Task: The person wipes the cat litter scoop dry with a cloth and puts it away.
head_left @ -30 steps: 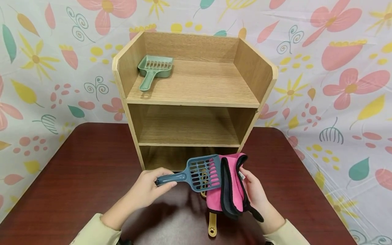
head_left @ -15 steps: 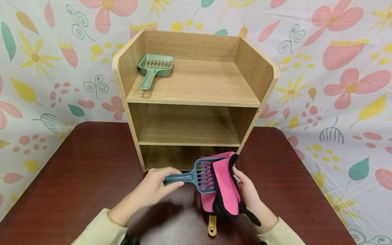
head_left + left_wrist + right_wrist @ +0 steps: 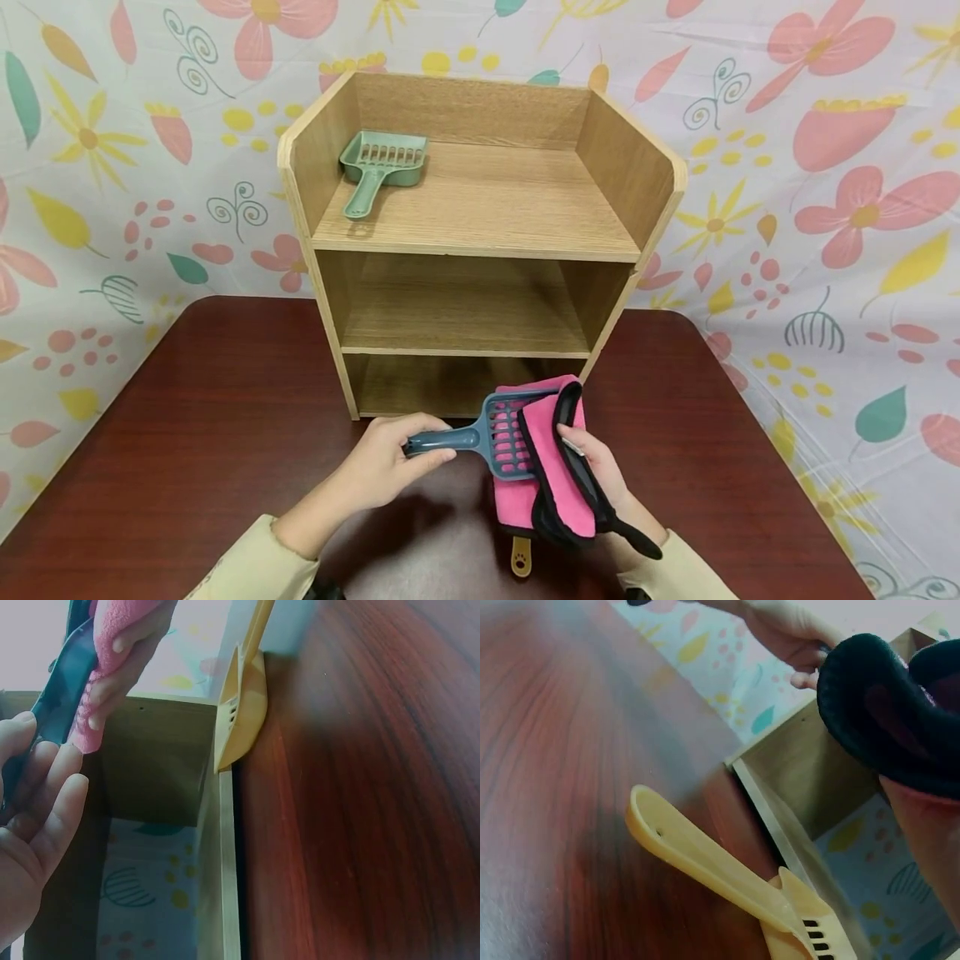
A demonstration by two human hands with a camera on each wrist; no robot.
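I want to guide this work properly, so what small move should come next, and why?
Probably the right hand should ease the pink cloth toward the handle of the blue scoop. The cloth's front fold covers only the far end of the slotted head, leaving nearer slots visible. The left hand grips the handle, which should help steadiness.

Blue scoop (image 3: 472,437): 3 o'clock end hidden from me under a fold of the pink cloth (image 3: 555,477). Yellow scoop (image 3: 521,557): from above, masked except its handle's 6 o'clock tip. Worktop (image 3: 187,433): cut off at 6 o'clock.
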